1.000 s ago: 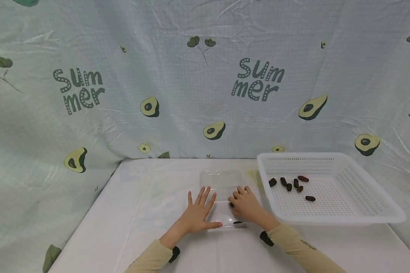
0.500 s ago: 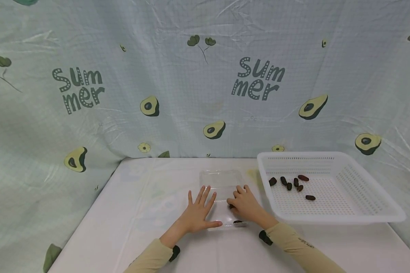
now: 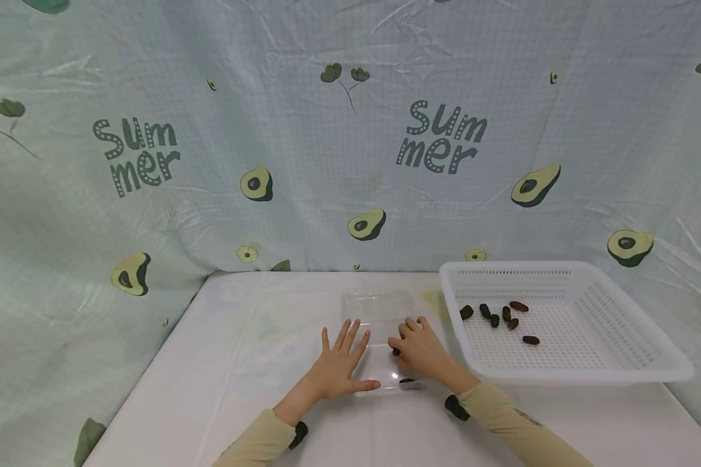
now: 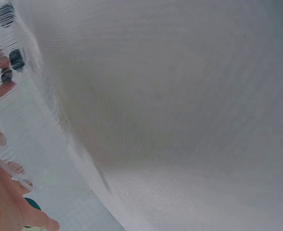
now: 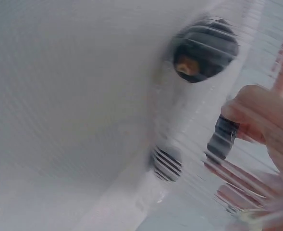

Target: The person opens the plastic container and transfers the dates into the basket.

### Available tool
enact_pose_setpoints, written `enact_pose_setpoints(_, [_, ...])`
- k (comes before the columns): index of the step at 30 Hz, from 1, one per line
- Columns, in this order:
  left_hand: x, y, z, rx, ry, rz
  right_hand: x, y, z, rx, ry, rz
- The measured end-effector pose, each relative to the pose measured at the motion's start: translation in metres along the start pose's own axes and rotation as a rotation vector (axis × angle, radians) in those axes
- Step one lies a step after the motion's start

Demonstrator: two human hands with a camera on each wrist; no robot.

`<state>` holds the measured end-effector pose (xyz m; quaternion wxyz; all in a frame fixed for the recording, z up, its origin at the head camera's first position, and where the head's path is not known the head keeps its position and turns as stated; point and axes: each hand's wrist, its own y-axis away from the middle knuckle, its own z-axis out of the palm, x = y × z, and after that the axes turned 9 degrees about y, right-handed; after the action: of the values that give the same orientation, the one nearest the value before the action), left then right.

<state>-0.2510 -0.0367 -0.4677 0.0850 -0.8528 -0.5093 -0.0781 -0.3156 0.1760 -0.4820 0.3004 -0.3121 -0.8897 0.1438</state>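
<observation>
My right hand (image 3: 422, 350) pinches a dark date (image 5: 223, 138) between thumb and fingers, over the right side of a clear plastic box (image 3: 380, 364). In the right wrist view the box's ridged wall partly blurs these fingers. Two more dark dates, one large (image 5: 206, 50) and one smaller (image 5: 166, 163), show through that wall. The head view has a date (image 3: 407, 381) at the box's near right corner. My left hand (image 3: 340, 371) lies at the box's left side, fingers straight and spread, holding nothing. Behind the box extends its clear lid (image 3: 378, 306), folded back.
A white perforated basket (image 3: 572, 374) stands on the right of the white table (image 3: 257, 363), with several dates (image 3: 494, 320) scattered toward its left. A printed curtain (image 3: 304, 136) hangs behind the table's back edge. Dark wrist cameras (image 3: 457, 408) sit under both forearms.
My right hand has shifted very slightly left over the box, still pinching the date. The left hand and the basket have stayed in place.
</observation>
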Motion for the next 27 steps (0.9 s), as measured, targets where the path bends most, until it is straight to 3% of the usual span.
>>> enact_pose_setpoints(11, [0.001,0.001,0.002,0.001,-0.020,0.005,0.010,0.006,-0.038,0.170,-0.050,0.013])
enact_pose_setpoints(19, [0.001,0.002,0.001,-0.001,-0.012,0.003,0.034,0.015,-0.078,0.178,-0.076,0.035])
enact_pose_setpoints(27, [0.000,0.002,0.000,0.005,-0.011,0.006,0.073,0.032,-0.100,0.186,-0.038,0.044])
